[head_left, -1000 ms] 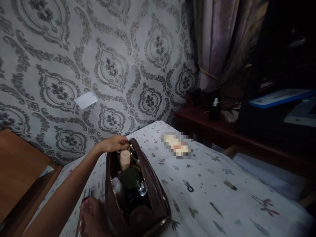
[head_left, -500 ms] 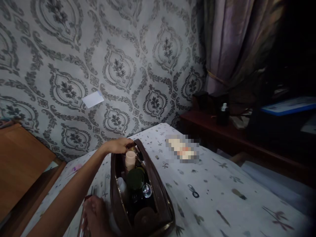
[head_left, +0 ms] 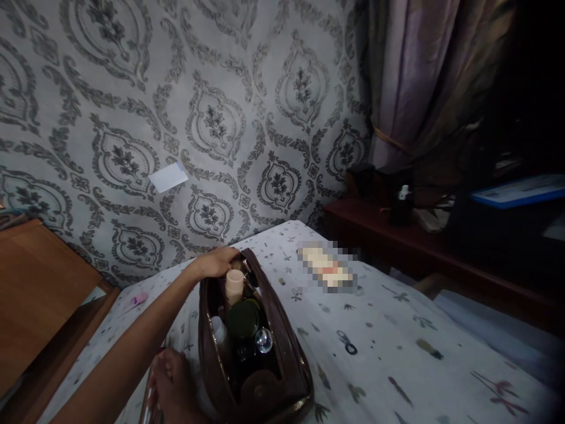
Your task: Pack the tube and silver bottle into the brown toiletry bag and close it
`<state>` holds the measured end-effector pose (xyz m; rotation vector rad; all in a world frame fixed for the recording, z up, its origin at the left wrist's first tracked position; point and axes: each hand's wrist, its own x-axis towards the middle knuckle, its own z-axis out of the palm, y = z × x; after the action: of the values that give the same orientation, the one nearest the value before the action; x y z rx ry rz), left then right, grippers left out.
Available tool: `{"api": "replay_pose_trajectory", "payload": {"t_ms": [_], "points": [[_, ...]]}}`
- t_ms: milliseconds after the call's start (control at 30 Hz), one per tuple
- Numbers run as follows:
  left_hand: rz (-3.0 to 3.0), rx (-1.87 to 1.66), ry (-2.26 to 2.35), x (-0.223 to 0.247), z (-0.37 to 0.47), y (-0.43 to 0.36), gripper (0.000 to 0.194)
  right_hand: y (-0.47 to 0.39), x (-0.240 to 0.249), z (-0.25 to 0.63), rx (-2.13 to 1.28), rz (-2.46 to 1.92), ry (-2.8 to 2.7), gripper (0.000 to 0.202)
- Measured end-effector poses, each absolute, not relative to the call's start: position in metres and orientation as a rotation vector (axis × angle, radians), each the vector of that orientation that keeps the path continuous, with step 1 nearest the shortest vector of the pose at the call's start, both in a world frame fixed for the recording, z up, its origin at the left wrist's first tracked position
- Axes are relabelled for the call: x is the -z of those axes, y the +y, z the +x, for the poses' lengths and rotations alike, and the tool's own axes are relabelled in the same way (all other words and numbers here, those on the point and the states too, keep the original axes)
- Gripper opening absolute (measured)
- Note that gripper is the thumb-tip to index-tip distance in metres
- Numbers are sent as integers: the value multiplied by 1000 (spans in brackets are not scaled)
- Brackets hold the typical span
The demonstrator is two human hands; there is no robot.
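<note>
A brown bag [head_left: 289, 321] lies open on the patterned white sheet. Inside it are a beige-capped bottle [head_left: 234, 285], a dark green round lid [head_left: 242, 318], a white-capped bottle [head_left: 218, 330] and a clear shiny ball-shaped top [head_left: 263, 340]. My left hand [head_left: 218, 262] reaches across to the bag's far end and grips its rim there, its fingertips partly hidden. Left of the bag, low in view, my right hand [head_left: 172, 380] is closed with curled fingers round a glossy reddish-brown object [head_left: 147, 400], which is only partly visible.
A blurred-out flat item [head_left: 327, 268] lies on the sheet right of the bag. A small pink thing [head_left: 139, 298] is at the left. A dark red table [head_left: 353, 215] with a dark bottle [head_left: 401, 209] stands at the right, a wooden panel [head_left: 44, 300] at the left.
The view has shifted very slightly. Both hands and the bag keep nearly the same places, with no new grip or release visible.
</note>
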<state>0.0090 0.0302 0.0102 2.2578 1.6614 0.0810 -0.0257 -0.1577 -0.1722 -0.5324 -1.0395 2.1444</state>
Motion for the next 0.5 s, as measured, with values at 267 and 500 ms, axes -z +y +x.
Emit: {"api": "replay_pose_trajectory", "payload": {"t_ms": [267,500], "points": [[2246,-101,1524,-12,12,27,25,-156,176,-25,-2099,-560,-1121,45],[2250,-77,1666,-10,6,29,25,-157,179,-27,-2071,-567,-1135,46]]}}
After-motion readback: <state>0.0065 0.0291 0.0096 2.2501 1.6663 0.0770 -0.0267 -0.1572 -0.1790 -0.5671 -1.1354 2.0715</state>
